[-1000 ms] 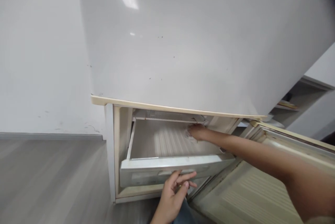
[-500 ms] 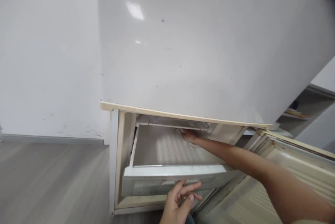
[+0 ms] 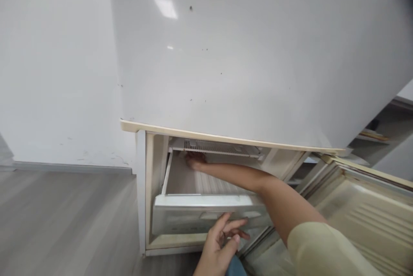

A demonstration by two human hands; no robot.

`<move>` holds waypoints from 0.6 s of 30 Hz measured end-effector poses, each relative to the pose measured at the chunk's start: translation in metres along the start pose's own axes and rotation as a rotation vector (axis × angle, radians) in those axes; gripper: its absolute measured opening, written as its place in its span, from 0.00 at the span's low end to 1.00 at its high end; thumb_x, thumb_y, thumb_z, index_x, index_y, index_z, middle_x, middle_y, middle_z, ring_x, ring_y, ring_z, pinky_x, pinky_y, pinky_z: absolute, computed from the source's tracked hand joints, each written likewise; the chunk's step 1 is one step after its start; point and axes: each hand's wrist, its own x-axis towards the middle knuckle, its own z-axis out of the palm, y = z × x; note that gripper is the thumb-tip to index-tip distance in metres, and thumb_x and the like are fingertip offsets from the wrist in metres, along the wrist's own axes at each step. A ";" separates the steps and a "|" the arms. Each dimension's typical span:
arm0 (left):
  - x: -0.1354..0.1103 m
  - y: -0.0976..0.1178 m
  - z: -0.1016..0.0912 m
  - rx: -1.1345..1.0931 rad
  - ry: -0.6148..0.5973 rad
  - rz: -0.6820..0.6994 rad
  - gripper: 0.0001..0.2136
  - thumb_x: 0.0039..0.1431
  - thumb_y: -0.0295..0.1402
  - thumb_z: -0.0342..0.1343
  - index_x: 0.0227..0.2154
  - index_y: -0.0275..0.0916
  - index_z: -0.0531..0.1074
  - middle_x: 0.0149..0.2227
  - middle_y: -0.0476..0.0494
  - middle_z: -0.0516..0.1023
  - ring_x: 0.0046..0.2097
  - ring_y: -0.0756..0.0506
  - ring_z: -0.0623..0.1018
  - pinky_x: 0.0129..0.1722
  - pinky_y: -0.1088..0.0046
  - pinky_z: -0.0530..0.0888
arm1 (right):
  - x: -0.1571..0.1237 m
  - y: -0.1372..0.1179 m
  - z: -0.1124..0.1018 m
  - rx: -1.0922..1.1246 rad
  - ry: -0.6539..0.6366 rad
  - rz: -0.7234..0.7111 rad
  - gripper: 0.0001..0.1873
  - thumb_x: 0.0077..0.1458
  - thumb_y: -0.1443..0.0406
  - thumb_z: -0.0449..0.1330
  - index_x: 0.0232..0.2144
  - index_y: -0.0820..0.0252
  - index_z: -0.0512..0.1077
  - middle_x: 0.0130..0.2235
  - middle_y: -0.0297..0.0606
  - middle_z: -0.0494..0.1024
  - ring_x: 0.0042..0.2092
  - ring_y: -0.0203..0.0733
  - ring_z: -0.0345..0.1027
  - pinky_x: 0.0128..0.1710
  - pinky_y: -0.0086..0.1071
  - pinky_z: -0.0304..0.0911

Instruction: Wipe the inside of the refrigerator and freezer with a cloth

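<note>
Deep inside a pulled-out white drawer (image 3: 209,200), my right hand (image 3: 195,160) presses down near the back left corner of the ribbed bottom. It is blurred, and the pale cloth under it is mostly hidden by the hand. My right forearm reaches in over the drawer's front edge. My left hand (image 3: 224,239) hovers just before the clear drawer front, beside its handle slot. Its fingers are apart and slightly curled, with nothing in them.
The drawer belongs to a white fridge (image 3: 226,73) with a cream lower edge. A wire rack (image 3: 222,148) sits above the drawer. The lower door (image 3: 371,215) stands open at the right. Shelves (image 3: 371,138) show beyond it. Grey wooden flooring (image 3: 71,224) lies at the left.
My right hand has swept from the drawer's right middle to its back left corner, the arm reaching farther in. My left hand has stayed nearly still. The view has shifted slightly.
</note>
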 end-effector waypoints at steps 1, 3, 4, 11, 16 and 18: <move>-0.001 -0.002 -0.001 -0.003 -0.012 -0.003 0.21 0.60 0.33 0.54 0.54 0.62 0.64 0.52 0.47 0.79 0.44 0.49 0.80 0.49 0.68 0.70 | 0.000 -0.014 0.009 -0.011 -0.022 -0.026 0.19 0.62 0.62 0.48 0.49 0.63 0.71 0.58 0.44 0.69 0.59 0.49 0.58 0.58 0.43 0.50; -0.002 -0.006 -0.004 -0.012 -0.019 0.008 0.21 0.60 0.33 0.53 0.54 0.61 0.64 0.53 0.45 0.78 0.44 0.48 0.80 0.50 0.66 0.70 | -0.003 -0.033 0.021 -0.030 -0.054 -0.074 0.22 0.63 0.62 0.46 0.55 0.63 0.66 0.63 0.46 0.62 0.63 0.51 0.52 0.60 0.47 0.49; -0.003 -0.008 -0.006 -0.017 -0.014 0.022 0.21 0.61 0.32 0.53 0.54 0.61 0.64 0.52 0.45 0.78 0.44 0.48 0.80 0.50 0.65 0.70 | -0.005 -0.037 0.023 -0.038 -0.073 -0.104 0.23 0.63 0.62 0.44 0.57 0.64 0.64 0.65 0.48 0.58 0.65 0.51 0.48 0.61 0.49 0.47; -0.005 -0.007 -0.007 -0.015 -0.075 0.057 0.23 0.61 0.30 0.52 0.54 0.67 0.63 0.54 0.47 0.77 0.46 0.49 0.79 0.51 0.68 0.70 | -0.029 0.022 -0.008 -0.071 -0.368 -0.281 0.29 0.65 0.55 0.38 0.66 0.49 0.51 0.69 0.31 0.44 0.70 0.44 0.32 0.67 0.45 0.35; -0.005 -0.006 -0.008 0.005 -0.084 0.072 0.24 0.61 0.29 0.51 0.54 0.68 0.62 0.55 0.48 0.76 0.47 0.50 0.79 0.53 0.67 0.70 | -0.053 0.094 -0.045 -0.145 -0.437 -0.149 0.32 0.65 0.55 0.38 0.68 0.55 0.45 0.70 0.32 0.38 0.70 0.43 0.25 0.68 0.39 0.29; -0.006 -0.008 -0.009 0.025 -0.094 0.084 0.25 0.62 0.28 0.50 0.55 0.67 0.61 0.55 0.48 0.76 0.48 0.49 0.79 0.53 0.65 0.70 | -0.060 0.120 -0.057 -0.181 -0.393 -0.038 0.32 0.65 0.55 0.37 0.68 0.57 0.42 0.70 0.34 0.35 0.70 0.46 0.24 0.68 0.41 0.30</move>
